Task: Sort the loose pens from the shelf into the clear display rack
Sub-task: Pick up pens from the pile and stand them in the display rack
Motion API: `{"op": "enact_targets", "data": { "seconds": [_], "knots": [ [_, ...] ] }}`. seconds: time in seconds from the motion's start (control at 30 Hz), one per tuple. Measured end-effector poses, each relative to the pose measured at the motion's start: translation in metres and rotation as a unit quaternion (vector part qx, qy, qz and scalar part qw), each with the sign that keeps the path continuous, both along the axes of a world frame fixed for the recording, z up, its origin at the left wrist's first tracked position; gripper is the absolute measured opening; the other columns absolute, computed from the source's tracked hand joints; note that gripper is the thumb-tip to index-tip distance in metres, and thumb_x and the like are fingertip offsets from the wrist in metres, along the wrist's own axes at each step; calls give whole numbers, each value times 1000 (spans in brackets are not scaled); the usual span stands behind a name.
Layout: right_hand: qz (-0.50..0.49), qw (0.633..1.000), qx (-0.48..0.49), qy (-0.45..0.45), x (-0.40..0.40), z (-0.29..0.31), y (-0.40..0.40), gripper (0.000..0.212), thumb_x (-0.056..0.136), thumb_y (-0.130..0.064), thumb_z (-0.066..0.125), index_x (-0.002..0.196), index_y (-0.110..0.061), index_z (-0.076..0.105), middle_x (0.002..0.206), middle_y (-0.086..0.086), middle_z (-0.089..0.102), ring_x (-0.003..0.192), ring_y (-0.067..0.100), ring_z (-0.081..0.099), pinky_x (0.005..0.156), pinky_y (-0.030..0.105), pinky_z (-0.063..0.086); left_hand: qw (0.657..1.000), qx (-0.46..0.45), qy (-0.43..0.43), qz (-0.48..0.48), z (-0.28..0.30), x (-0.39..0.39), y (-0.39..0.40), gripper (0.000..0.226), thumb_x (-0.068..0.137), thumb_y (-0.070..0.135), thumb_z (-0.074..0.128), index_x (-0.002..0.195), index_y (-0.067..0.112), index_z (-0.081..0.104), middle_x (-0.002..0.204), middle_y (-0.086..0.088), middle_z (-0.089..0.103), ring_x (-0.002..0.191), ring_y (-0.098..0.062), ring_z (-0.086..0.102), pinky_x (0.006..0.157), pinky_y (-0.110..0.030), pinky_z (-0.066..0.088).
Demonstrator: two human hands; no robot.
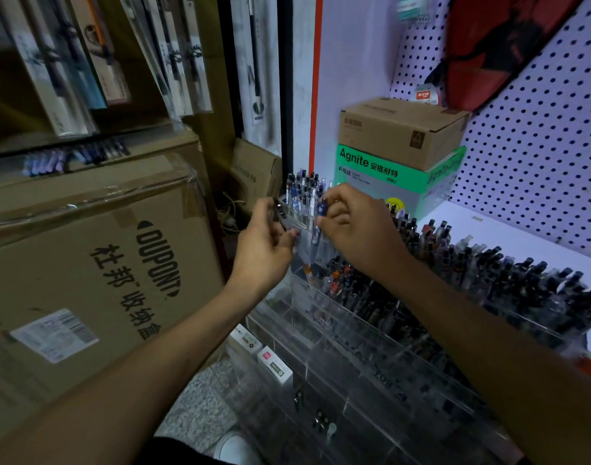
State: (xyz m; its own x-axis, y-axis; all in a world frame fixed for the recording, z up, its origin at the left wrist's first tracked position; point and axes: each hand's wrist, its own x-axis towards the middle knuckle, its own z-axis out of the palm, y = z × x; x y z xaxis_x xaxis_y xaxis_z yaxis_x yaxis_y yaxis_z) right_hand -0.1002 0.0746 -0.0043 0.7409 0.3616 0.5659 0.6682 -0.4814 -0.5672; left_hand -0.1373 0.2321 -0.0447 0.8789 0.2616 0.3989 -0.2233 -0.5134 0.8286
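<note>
A clear stepped display rack (371, 333) runs along the white shelf, its upper rows packed with dark pens (488, 263). My right hand (357, 226) pinches a blue-capped pen (317, 226) upright at the rack's far left end. My left hand (263, 243) holds a dark pen (282, 213) just left of it, fingers curled round it. Behind my hands, a bunch of pens (304, 189) stands upright in the back left compartment. The lower front compartments hold only a few pens (321, 421).
Large taped cardboard boxes (86, 263) stand close on the left. A brown carton on a green box (398, 156) sits on the shelf behind the rack. Pegboard (539, 146) covers the right wall. Small white boxes (274, 364) lie below the rack.
</note>
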Motion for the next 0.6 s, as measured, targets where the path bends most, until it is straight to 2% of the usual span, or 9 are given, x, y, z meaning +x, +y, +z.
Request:
{"op": "enact_targets", "data": {
  "seconds": [0.07,0.13,0.23,0.3,0.37,0.43,0.5,0.6],
  "knots": [
    [0,999,-30,-29,1,-8,-1,24,87,-5,67,109,-6,56,74,9,65,66,19,64,62,32,53,999,47,-2,-16,-4,3,-5,48,92,7,60,129,26,35,79,0,65,61,-5,61,55,-27,49],
    [-2,995,-80,-53,2,-16,-2,30,87,-3,64,114,-10,53,71,9,63,62,24,63,57,40,54,995,95,-6,-35,-11,6,-6,58,90,2,56,134,29,30,84,-2,67,60,-8,62,57,-30,50],
    [-17,986,-148,-70,5,-22,-4,28,89,-6,61,116,-10,54,73,8,60,61,25,58,55,38,51,987,137,20,-77,-18,15,-8,60,88,0,52,134,33,35,79,-6,66,60,-18,63,56,-37,53],
    [-28,982,-176,-68,6,-24,-3,20,92,-8,58,111,-8,58,77,11,64,65,25,59,55,34,48,985,139,55,-84,-20,18,-9,48,92,7,52,130,34,40,79,-5,66,62,-18,65,59,-39,56],
    [-33,976,-206,-63,8,-24,-3,14,92,-6,56,105,-6,62,78,13,64,66,27,59,56,31,42,987,129,59,-70,-21,21,-13,27,97,19,51,121,29,47,80,-5,67,63,-18,65,59,-37,55],
    [-34,972,-229,-48,9,-22,-2,11,92,-4,54,98,-4,63,79,15,63,68,28,58,58,31,42,989,139,46,-34,-21,24,-15,7,96,25,55,99,18,54,72,-3,64,60,-14,59,56,-28,46],
    [-37,969,-243,-32,9,-20,-1,8,92,-3,54,90,-3,62,77,15,61,69,29,57,60,33,46,987,153,55,-6,-21,26,-12,15,89,22,62,79,14,55,65,1,59,58,-10,54,56,-24,41],
    [-56,967,-250,-6,7,-20,3,6,89,0,57,84,-4,56,71,14,59,65,28,57,60,35,51,970,197,140,-11,-27,24,-6,12,80,16,65,70,18,59,69,1,63,67,-15,61,65,-32,54]
  ]
}}
